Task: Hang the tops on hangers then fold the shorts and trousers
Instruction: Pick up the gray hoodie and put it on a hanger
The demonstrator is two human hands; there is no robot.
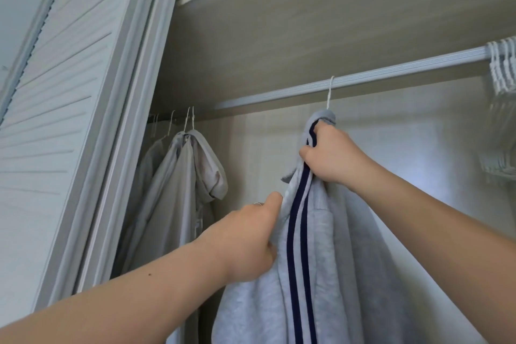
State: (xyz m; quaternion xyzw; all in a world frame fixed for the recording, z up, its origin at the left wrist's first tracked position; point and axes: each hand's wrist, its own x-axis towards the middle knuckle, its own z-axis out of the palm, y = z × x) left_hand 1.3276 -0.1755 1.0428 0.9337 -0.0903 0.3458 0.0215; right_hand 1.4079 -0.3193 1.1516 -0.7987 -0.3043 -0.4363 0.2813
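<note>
A grey top with two dark navy stripes (315, 254) hangs on a white hanger whose hook (330, 92) is over the wardrobe rail (391, 71). My right hand (331, 153) grips the top's bunched fabric just under the hook. Lower and to the left, my left hand (248, 234) holds the top's left edge, fingers curled into the cloth. The hanger's body is hidden inside the top.
A grey hooded top (184, 190) hangs with other garments at the rail's left end. Several empty white hangers (502, 70) bunch at the right end. A louvred wardrobe door (61, 109) stands at the left. A shelf (307, 17) runs above the rail.
</note>
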